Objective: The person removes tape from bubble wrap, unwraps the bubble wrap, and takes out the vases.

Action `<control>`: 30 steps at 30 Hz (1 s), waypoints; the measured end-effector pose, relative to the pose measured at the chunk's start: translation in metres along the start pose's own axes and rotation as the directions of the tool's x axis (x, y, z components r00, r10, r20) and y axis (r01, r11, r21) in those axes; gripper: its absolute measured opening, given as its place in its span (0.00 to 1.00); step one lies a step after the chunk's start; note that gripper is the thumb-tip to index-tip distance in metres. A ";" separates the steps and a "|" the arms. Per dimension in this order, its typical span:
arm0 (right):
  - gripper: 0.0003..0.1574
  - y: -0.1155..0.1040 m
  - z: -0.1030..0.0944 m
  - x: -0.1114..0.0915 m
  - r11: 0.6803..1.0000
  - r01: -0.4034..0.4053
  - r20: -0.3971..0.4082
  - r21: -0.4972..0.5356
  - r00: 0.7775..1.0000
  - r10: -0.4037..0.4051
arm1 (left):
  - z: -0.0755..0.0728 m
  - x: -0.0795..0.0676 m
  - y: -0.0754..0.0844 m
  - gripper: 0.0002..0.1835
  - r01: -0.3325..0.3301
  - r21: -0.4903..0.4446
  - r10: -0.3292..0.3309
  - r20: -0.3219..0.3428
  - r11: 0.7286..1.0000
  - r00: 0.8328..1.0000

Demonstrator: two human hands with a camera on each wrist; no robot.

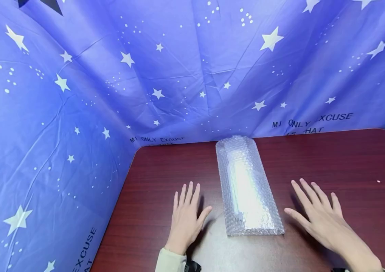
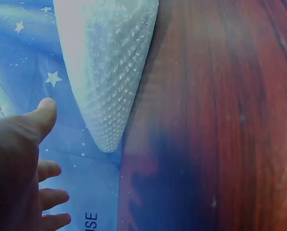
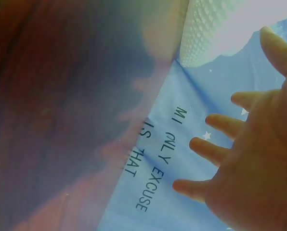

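A long, flat bubble-wrap package [image 1: 248,189] lies on the dark red wooden table, its far end close to the table's back edge. To its left is my left hand [image 1: 186,219], palm down with straight fingers and the thumb pointing toward the package. On the other side, my right hand [image 1: 322,219] is spread, fingers apart, holding nothing. Both hands are apart from the package and cast shadows on the wood. The left wrist view has the bubble wrap [image 2: 107,72] beyond the thumb; part of it [image 3: 215,33] also appears at the top of the right wrist view.
Blue curtain fabric [image 1: 179,75] with white stars and printed lettering hangs behind and left of the table [image 1: 165,166]. A tiny white speck [image 1: 378,181] lies on the wood at the right.
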State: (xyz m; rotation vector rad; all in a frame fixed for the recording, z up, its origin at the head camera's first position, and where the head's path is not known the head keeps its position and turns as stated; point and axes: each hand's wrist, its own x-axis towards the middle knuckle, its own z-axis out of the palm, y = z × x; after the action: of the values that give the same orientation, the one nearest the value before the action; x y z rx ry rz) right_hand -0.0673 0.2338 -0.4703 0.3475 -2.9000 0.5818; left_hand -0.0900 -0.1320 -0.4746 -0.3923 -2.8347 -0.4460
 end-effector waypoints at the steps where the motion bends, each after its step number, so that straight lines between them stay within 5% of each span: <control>1: 0.53 0.000 -0.001 0.002 1.000 0.008 -0.003 0.005 1.000 -0.008 | -0.001 0.000 0.001 0.41 0.000 -0.007 0.000 0.005 1.000 1.000; 16: 0.46 -0.011 -0.005 0.032 0.974 0.165 -0.067 0.157 0.985 -0.156 | 0.000 0.001 0.011 0.36 -0.167 -0.120 0.153 -0.113 0.979 0.982; 30: 0.42 -0.029 -0.003 0.069 0.958 0.195 -0.001 0.211 0.980 -0.199 | -0.006 -0.003 0.031 0.33 -0.269 -0.186 0.259 -0.078 0.945 0.963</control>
State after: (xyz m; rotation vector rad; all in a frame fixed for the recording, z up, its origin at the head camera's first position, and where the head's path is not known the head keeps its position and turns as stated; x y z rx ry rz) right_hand -0.1255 0.1954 -0.4434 0.6652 -2.7813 0.8560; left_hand -0.0768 -0.1058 -0.4620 -0.7753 -2.6421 -0.6678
